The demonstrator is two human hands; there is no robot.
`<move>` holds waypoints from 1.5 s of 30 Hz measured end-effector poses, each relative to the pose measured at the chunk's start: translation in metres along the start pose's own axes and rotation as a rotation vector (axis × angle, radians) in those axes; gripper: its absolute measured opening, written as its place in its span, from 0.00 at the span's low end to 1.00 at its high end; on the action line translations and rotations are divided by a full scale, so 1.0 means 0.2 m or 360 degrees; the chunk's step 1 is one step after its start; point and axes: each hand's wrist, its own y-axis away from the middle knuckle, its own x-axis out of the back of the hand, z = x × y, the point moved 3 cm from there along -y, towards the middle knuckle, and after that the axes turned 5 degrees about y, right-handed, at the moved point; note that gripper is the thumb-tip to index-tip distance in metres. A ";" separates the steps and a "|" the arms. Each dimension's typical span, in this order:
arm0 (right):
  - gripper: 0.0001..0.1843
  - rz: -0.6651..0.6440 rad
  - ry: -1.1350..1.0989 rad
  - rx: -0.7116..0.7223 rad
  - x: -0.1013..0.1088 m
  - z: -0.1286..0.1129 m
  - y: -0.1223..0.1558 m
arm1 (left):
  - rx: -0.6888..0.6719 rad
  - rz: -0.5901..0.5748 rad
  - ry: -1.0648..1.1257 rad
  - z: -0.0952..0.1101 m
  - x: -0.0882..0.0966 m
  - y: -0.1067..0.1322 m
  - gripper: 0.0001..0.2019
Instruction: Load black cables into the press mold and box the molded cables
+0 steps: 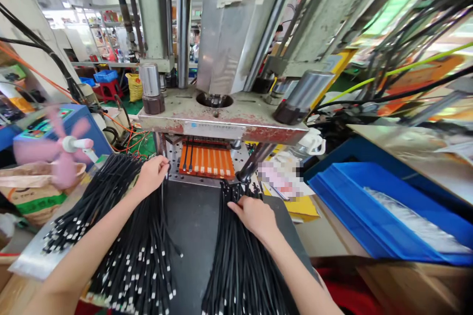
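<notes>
My left hand (pixel 152 174) is closed in a pinch on a thin black cable at the top of the left bundle of black cables (pixel 121 236), close to the orange mould plate (pixel 207 160). That plate sits under the press (pixel 221 118) and has a couple of black cables in its left slots. My right hand (pixel 254 216) rests on the right bundle of black cables (pixel 240 266), fingers curled over the cable tops near the press's front edge.
A blue plastic tray (pixel 373 206) with a clear bag lies to the right. A small pink fan (pixel 62 150) spins at the left beside a brown sack (pixel 33 192). Yellow papers (pixel 299 206) lie between press and tray. Hoses hang at upper right.
</notes>
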 end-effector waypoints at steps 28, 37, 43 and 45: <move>0.06 0.0448 -0.1305 0.1031 0.24 -0.43 0.15 | -0.0572 0.0038 0.1332 0.87 0.27 -0.30 0.14; 0.10 0.0646 -0.1253 0.0548 0.36 -0.44 -0.47 | -0.0854 0.0227 0.0723 0.68 0.16 -0.22 0.15; 0.09 0.0571 -0.1223 0.0613 0.37 -0.46 -0.50 | -0.1104 -0.0459 -0.0263 0.30 -0.16 -0.05 0.19; 0.07 0.0570 -0.1173 0.0656 0.36 -0.46 -0.48 | -0.1129 -0.0512 -0.0372 0.26 -0.18 -0.01 0.22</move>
